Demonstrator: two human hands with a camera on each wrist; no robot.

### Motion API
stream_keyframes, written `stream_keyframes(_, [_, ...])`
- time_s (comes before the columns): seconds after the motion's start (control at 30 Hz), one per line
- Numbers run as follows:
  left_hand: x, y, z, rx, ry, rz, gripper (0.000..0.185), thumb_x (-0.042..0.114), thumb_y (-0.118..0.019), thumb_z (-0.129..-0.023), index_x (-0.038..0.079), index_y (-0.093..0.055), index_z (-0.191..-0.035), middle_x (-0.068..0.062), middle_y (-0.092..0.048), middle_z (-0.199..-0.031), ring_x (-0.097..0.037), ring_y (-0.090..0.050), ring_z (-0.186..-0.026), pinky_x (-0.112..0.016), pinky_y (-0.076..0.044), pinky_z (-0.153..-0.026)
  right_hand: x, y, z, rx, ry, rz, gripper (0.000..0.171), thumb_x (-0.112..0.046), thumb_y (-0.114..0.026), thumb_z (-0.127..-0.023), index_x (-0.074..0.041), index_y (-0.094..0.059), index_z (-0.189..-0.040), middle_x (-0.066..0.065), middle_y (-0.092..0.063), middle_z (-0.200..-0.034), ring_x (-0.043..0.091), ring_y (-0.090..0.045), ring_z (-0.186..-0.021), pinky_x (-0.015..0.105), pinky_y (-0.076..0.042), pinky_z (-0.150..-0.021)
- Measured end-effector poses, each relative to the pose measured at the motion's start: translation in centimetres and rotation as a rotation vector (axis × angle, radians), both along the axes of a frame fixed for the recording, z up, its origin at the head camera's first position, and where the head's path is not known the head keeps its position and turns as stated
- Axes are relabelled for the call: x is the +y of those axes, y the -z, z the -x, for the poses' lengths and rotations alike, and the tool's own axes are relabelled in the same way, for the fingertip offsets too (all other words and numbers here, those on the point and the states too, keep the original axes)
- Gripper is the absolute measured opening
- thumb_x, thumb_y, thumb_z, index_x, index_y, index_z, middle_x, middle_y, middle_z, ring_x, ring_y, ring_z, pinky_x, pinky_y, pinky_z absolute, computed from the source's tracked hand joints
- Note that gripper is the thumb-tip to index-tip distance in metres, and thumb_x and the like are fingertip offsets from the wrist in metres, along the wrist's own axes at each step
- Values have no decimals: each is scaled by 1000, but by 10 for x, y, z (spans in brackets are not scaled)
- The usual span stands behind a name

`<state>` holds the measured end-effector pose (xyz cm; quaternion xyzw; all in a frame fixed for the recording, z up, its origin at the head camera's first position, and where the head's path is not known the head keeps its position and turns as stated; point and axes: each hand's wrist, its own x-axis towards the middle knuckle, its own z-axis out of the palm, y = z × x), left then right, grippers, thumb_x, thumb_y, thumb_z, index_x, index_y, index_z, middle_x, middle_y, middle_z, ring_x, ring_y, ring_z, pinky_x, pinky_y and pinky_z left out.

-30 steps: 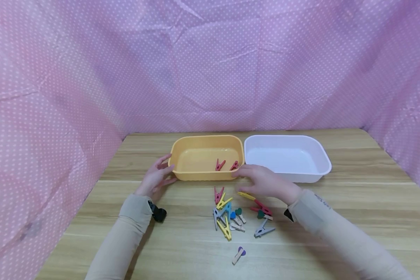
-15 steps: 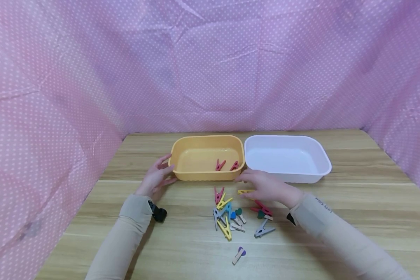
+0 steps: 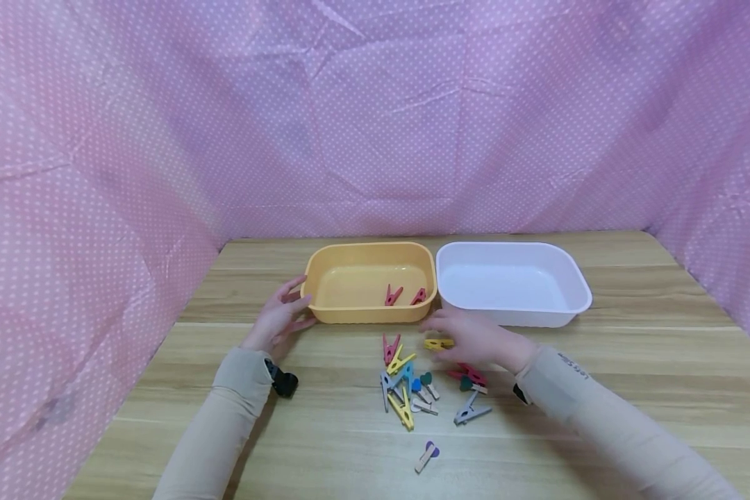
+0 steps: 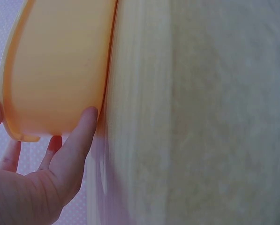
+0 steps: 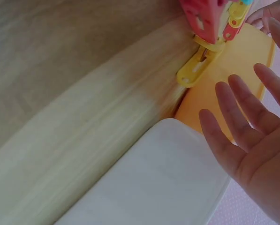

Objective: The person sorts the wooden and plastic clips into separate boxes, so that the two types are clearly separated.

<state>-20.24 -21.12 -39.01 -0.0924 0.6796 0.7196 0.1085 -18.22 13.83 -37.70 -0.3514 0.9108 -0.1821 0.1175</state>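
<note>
The yellow tub (image 3: 369,281) is steadied on the surface (image 3: 631,375) by the left hand (image 3: 279,318), thumb against its wall. The right hand (image 3: 475,337), fingers (image 5: 233,126) spread, hovers over a yellow clothespin (image 3: 438,343) beside the white tub (image 3: 512,281), apparently not yet pinched.

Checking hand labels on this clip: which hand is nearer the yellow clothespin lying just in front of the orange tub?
Right. The right hand hovers at the yellow clothespin, fingers spread; the left hand rests against the orange tub's far left end.
</note>
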Motion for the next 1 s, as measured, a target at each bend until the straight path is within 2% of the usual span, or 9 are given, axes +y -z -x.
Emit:
stream_keyframes(0.13, [-1,0,0,1,0,-3,60,8,-47,-99,19,-21,-151,-18,-24,-152,-34,-38,-130,-49,-42,-102,-1,2,1,-3,-12,-24,48,-25,-75,-81,-14,-60,-125,5,-58,-128,24,-54,-116,45,-47,-98])
stream_keyframes(0.47, [0,1,0,8,7,0,60,8,-48,-99,18,-22,-151,-18,-24,-152,-32,-41,-128,-49,-42,-103,-4,2,1,-97,28,-73,52,-22,-75,-81,-15,-57,-129,11,-49,-139,30,-46,-127,49,-39,-106])
stream_keyframes(0.67, [0,0,0,0,-7,-5,59,8,-49,-98,19,-24,-151,-17,-27,-150,-30,-43,-126,-49,-43,-102,-5,3,2,-100,36,-91,52,-19,-77,-79,-15,-58,-128,8,-52,-136,27,-49,-124,46,-41,-105])
stream_keyframes(1.0, [-1,-1,0,15,8,7,60,9,-48,-99,18,-21,-152,-19,-24,-152,-34,-38,-131,-49,-42,-103,-8,6,5,-84,4,-83,46,-12,-78,-78,-17,-62,-120,5,-56,-127,22,-52,-114,44,-45,-100])
